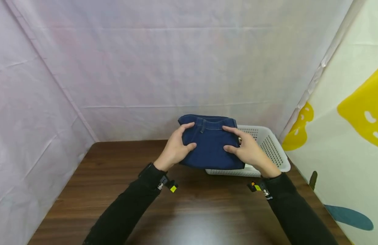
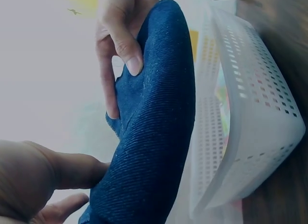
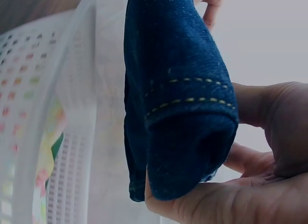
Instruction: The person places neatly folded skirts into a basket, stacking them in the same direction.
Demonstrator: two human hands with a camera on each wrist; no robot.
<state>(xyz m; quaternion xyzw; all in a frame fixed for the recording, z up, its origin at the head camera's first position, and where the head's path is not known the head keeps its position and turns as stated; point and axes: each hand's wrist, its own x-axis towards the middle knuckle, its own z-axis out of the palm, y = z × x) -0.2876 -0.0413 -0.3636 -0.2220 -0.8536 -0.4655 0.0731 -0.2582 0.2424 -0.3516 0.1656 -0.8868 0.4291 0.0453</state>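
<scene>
A pair of folded dark-blue jeans (image 1: 211, 146), waistband and belt loop facing up, hangs between both hands, overlapping the basket's left part in the head view. My left hand (image 1: 176, 146) grips the left edge, thumb on the front face. The right edge is in the grip of my right hand (image 1: 248, 148), its thumb and index finger on the front too. Rounded denim folds (image 2: 161, 103) fill the middle of the left wrist view. Yellow double stitching crosses the jeans (image 3: 187, 96) in the right wrist view. Fingers behind the cloth are partly hidden.
A white perforated plastic basket (image 1: 276, 149) stands at the table's back right. Colourful patterned fabric (image 3: 55, 142) lies inside it. The brown wooden table (image 1: 115, 177) meets pale cloth walls (image 1: 176, 68) at the back. Yellow figures (image 1: 367, 105) decorate the right wall.
</scene>
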